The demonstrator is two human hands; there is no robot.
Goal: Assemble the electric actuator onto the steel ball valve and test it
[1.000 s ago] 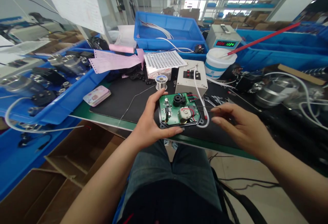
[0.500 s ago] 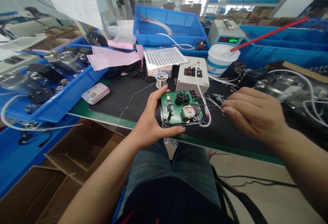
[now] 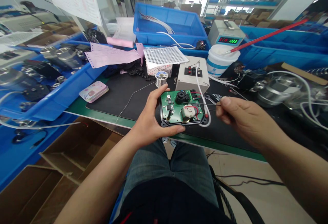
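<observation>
My left hand [image 3: 151, 118] grips the left edge of a green circuit board [image 3: 175, 114] in a dark housing, thumb along the lower edge. On the board are a black round part [image 3: 180, 96], a pale round component [image 3: 188, 113] and red wires. To the right, my right hand [image 3: 235, 114] is closed, thumb and fingers pinching a thin dark rod [image 3: 208, 104]. The rod reaches left over the board, near the black round part. A white cable [image 3: 202, 95] curves round the board's right side.
Behind the board stand a solder spool [image 3: 161, 79] and a beige box with terminals [image 3: 192, 75]. A white bucket [image 3: 221, 61] is at back right. Blue bins [image 3: 169, 27] line the back and left. A small pink-lidded case [image 3: 93, 91] lies at left; metal parts [image 3: 271, 89] lie at right.
My right hand has turned and shifted slightly left and down, still pinching the thin rod. My left hand and the board have barely moved. The view has shifted slightly.
</observation>
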